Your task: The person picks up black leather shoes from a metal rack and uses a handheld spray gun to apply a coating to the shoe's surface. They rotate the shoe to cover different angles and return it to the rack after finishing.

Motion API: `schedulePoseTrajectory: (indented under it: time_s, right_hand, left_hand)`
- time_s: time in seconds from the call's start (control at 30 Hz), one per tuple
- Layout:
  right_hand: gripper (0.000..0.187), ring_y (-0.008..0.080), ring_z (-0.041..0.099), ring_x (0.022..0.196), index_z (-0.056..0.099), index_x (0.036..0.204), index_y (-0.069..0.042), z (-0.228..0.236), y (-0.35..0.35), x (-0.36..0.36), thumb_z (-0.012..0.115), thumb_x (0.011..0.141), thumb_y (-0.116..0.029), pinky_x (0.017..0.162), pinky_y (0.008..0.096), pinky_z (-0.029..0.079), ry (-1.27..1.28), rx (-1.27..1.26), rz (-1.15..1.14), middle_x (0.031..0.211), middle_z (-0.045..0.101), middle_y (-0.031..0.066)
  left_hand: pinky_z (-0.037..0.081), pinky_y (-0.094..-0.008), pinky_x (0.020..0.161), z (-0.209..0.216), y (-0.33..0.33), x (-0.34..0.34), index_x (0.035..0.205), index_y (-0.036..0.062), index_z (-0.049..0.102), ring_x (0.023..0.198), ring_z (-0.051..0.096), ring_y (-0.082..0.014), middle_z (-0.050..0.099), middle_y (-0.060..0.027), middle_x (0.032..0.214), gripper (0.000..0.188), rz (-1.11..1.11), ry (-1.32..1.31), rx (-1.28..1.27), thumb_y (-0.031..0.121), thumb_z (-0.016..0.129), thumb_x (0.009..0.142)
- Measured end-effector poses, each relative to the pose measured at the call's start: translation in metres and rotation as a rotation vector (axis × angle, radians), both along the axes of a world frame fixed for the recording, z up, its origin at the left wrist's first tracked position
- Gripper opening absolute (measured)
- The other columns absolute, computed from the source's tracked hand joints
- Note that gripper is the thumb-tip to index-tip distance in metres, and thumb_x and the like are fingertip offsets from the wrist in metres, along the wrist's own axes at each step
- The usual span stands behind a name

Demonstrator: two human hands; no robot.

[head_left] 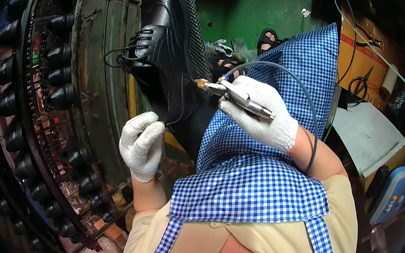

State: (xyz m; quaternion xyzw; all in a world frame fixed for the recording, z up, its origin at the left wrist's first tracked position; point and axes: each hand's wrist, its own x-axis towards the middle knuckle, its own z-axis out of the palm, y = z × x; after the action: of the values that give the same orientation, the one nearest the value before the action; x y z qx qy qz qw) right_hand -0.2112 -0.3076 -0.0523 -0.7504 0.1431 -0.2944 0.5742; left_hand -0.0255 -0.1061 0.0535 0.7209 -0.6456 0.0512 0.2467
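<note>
A black leather lace-up dress shoe (171, 48) is propped up in front of me, its toe pointing away and its dark opening toward me. White-gloved, my right hand (259, 108) grips a small metal nozzle gun (238, 98). The gun's brass tip points left, close against the side of the shoe, and a thin grey hose (311, 96) loops from it over my wrist. At the heel end is my left hand (143, 142), also in a white glove, its fingers pinched together. A thin dark strand seems to run from those fingertips to the shoe; what they hold is too small to tell.
Racks with several black shoes (61, 75) rise along the left. A blue checked apron (251, 182) covers my lap. On the right are a cardboard box (358, 57) with scissors (360, 84) and pliers (370, 41), and a blue-and-white case (394, 193). Green floor (260, 13) lies beyond.
</note>
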Motion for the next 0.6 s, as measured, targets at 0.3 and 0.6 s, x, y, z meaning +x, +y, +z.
schedulePoseTrajectory:
  time_s: [0.3, 0.6]
  right_hand:
    - [0.017, 0.0289, 0.065, 0.07, 0.07, 0.094, -0.007, 0.008, 0.002, -0.04, 0.073, 0.095, -0.024, 0.063, 0.038, 0.053, 0.086, -0.005, 0.032, 0.081, 0.063, 0.011]
    - [0.016, 0.0278, 0.066, 0.072, 0.069, 0.088, -0.005, 0.009, 0.004, -0.058, 0.078, 0.088, -0.018, 0.064, 0.037, 0.055, 0.075, -0.034, -0.178, 0.082, 0.063, 0.0112]
  left_hand:
    - [0.059, -0.039, 0.075, 0.05, -0.071, 0.0, 0.105, 0.0136, 0.08, 0.09, 0.07, -0.0271, 0.073, -0.0053, 0.104, 0.04, -0.388, -0.27, 0.25, 0.012, 0.077, 0.065]
    - [0.05, -0.0537, 0.11, 0.065, -0.135, -0.022, 0.104, 0.0141, 0.077, 0.114, 0.068, -0.0311, 0.073, -0.0039, 0.101, 0.041, -0.415, -0.371, 0.356, 0.008, 0.086, 0.064]
